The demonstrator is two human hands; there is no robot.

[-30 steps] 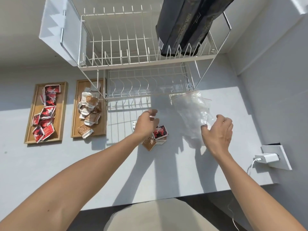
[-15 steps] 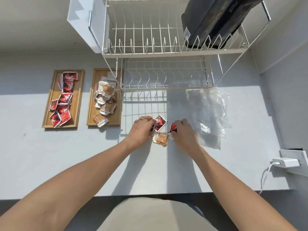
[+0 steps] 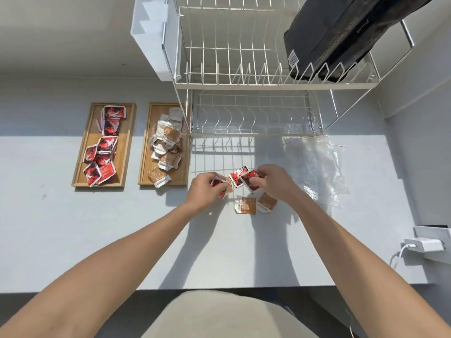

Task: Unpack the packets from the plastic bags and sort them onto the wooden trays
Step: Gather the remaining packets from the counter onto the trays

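Note:
My left hand (image 3: 203,190) grips a red packet (image 3: 218,183) with a brown one behind it, just above the white counter. My right hand (image 3: 274,182) pinches another red packet (image 3: 249,180); a third red packet (image 3: 236,178) lies between the hands. Two brown packets (image 3: 246,205) lie on the counter below my right hand. An empty clear plastic bag (image 3: 317,167) lies to the right. The left wooden tray (image 3: 80,164) holds several red packets, the right wooden tray (image 3: 144,167) several brown ones.
A white two-tier wire dish rack (image 3: 256,79) stands at the back over the counter, with a black bag (image 3: 341,32) on its top tier. A white charger (image 3: 424,243) is plugged in at the right wall. The counter's front edge (image 3: 219,287) is near my body.
My right hand left the plastic bag and came to the loose packets in the middle. Both hands have closed on red packets and lifted them slightly.

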